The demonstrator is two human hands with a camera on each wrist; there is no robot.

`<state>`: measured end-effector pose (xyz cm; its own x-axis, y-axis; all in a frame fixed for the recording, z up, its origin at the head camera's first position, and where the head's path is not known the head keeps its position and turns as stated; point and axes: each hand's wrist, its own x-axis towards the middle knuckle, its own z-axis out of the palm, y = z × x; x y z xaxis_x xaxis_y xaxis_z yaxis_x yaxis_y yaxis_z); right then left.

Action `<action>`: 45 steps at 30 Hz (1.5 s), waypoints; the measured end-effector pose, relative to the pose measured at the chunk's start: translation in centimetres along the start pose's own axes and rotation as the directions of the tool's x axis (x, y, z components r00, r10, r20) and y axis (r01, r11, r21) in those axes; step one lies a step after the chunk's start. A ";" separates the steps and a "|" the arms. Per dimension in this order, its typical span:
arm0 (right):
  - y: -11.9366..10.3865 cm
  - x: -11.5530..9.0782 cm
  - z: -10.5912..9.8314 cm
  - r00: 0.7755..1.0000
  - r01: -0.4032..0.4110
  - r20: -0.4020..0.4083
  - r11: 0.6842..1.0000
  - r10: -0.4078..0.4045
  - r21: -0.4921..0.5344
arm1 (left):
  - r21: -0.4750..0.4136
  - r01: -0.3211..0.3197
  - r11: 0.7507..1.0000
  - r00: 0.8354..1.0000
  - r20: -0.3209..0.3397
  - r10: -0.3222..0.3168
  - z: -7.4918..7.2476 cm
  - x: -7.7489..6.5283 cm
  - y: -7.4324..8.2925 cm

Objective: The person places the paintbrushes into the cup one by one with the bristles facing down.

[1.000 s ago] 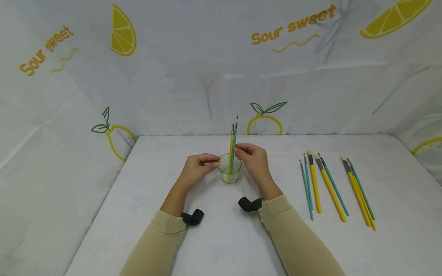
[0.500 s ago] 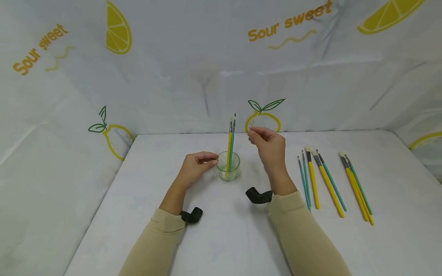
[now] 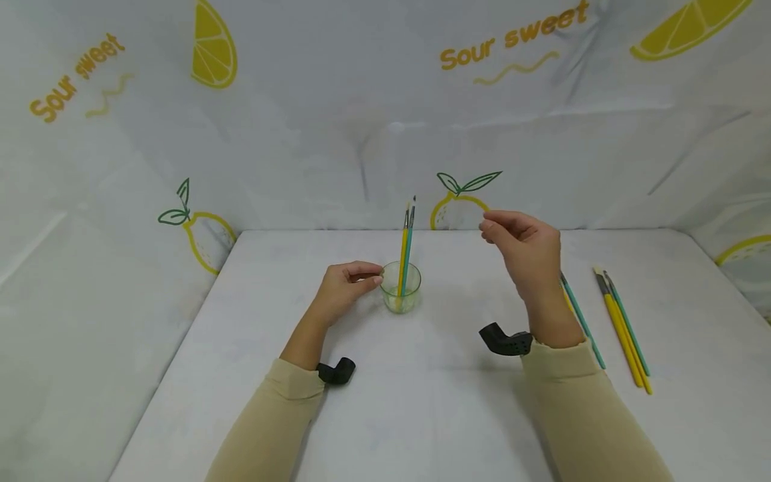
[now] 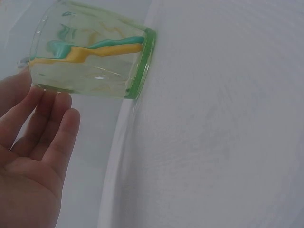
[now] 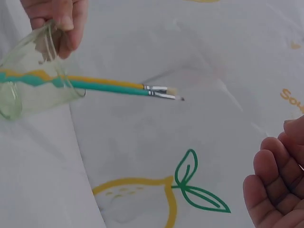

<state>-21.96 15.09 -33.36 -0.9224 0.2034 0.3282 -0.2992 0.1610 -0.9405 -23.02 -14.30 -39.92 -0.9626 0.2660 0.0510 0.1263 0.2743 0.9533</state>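
A clear green-tinted glass (image 3: 393, 302) stands upright on the white table in the head view. Two paintbrushes lean in it, tips up: one yellow-handled brush (image 3: 403, 251) and one teal-handled brush (image 3: 410, 235). My left hand (image 3: 340, 291) pinches the glass's rim from the left, thumb and forefinger at the edge. In the left wrist view its other fingers curve below the glass (image 4: 102, 76). My right hand (image 3: 530, 254) is raised off to the right of the glass, fingers loosely bent with nothing between them. It hides most of the nearer loose brushes.
Farther right lies a group of yellow and teal paintbrushes (image 3: 623, 328), bristles pointing away. A teal brush (image 3: 584, 321) shows beside the right wrist. Behind the table hangs a white cloth (image 3: 301, 134) with lemon prints. Each wrist wears a black camera mount (image 3: 506, 340).
My right hand has left the brushes in the glass and moved right and up, now covering part of the loose brushes. The left hand stays at the glass's rim.
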 end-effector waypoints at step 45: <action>6.8 1.2 -14.6 0.792 -0.189 0.200 0.544 0.576 -0.818 | -0.003 0.038 0.999 0.999 -0.001 -0.038 0.1 -0.3 0.6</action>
<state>-21.51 30.53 -38.07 -0.9522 0.0608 -0.2995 0.2114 0.8387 -0.5019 -22.67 -14.12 -39.43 -0.9670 0.2542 0.0154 0.0892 0.2813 0.9555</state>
